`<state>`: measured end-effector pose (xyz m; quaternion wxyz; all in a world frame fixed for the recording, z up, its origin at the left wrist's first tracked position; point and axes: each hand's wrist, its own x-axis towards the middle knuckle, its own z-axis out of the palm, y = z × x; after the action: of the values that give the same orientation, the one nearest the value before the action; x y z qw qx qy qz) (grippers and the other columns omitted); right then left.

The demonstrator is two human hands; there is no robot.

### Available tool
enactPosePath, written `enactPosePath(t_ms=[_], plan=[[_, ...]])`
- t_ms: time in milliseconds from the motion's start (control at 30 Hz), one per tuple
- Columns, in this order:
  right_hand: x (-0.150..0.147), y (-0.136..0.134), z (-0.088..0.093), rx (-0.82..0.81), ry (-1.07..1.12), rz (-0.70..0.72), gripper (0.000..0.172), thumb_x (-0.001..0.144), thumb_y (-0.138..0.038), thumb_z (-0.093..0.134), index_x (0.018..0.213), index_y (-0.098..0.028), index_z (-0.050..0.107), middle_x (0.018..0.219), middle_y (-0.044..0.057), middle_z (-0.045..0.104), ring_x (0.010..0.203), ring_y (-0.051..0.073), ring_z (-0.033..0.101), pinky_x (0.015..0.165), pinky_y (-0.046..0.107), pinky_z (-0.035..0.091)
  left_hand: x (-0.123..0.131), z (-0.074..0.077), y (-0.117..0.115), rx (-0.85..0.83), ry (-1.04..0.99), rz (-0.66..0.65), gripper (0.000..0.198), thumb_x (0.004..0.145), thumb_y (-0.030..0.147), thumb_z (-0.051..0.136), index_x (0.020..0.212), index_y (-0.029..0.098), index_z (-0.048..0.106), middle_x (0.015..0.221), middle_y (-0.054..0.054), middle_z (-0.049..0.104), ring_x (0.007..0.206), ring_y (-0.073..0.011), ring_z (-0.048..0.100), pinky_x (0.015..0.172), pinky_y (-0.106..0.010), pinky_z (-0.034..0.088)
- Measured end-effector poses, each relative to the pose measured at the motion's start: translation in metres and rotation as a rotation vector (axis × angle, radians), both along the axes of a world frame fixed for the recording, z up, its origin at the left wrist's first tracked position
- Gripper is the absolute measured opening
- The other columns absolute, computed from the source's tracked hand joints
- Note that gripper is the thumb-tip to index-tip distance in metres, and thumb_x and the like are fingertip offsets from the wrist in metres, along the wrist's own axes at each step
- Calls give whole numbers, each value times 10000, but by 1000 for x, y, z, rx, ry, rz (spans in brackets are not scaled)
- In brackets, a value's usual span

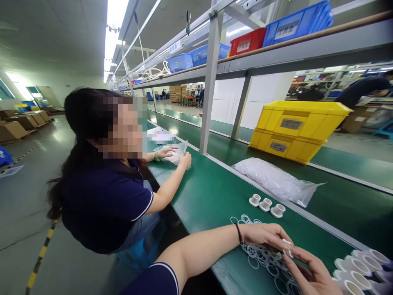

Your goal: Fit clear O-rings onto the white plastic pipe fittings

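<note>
My left hand reaches in over the green bench, with its fingertips closed on a small white plastic bushing. From the lower right, my right hand pinches the same bushing between thumb and fingers. Much of the piece is hidden by the fingers. Under and around both hands lies a loose heap of thin translucent rings. Just beyond them, three white flanged bushings stand in a row, flange down. More white tubular parts are grouped at the lower right, partly cut off by the frame.
A bag of white parts lies along the rail, and stacked yellow bins stand behind it. On my left a co-worker handles a clear plastic bag. A metal post supports the shelf overhead.
</note>
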<state>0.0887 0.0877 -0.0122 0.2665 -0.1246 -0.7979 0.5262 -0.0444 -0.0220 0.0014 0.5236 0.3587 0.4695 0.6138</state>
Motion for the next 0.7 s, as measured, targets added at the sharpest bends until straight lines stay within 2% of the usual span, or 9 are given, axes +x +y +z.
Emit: enactPosePath(t_ms=[100,167,233,333,500,700], plan=[[5,-8,5,300,127,-41,313,679,-515,648,780,-218,636,940,104,589,898,292,571,785,466,480,10,10,-10,16,-40,34,499,501,453,799,815,127,590,698,0,513,559,-79,417,526,-229,250],[13,-17,14,405,226,-60,230,735,-442,635,774,-216,626,961,105,580,917,278,556,826,476,451,21,20,-18,27,-37,86,467,531,398,802,836,130,571,643,33,478,520,-54,365,514,-216,220],[18,-24,22,430,265,-43,129,797,-350,603,806,-223,625,949,91,587,907,248,559,810,446,460,26,28,-24,27,-58,133,447,557,363,793,856,136,550,674,31,498,546,-58,399,519,-210,233],[16,-27,24,410,288,-37,54,833,-248,581,868,-237,620,936,70,605,923,221,565,812,415,476,23,29,-23,28,-100,115,418,611,353,772,875,139,528,679,33,495,531,-48,384,504,-201,222],[12,-25,19,432,381,-100,72,831,-190,597,894,-222,612,872,50,624,924,209,581,813,411,495,24,26,-19,-10,-147,108,358,719,400,703,878,143,511,704,23,487,555,-50,417,528,-187,287],[12,-24,18,437,435,-113,102,845,-152,571,914,-221,601,869,46,629,961,204,585,822,405,503,31,27,-16,29,-202,156,329,750,387,681,895,139,522,760,6,493,580,-49,434,542,-171,327]])
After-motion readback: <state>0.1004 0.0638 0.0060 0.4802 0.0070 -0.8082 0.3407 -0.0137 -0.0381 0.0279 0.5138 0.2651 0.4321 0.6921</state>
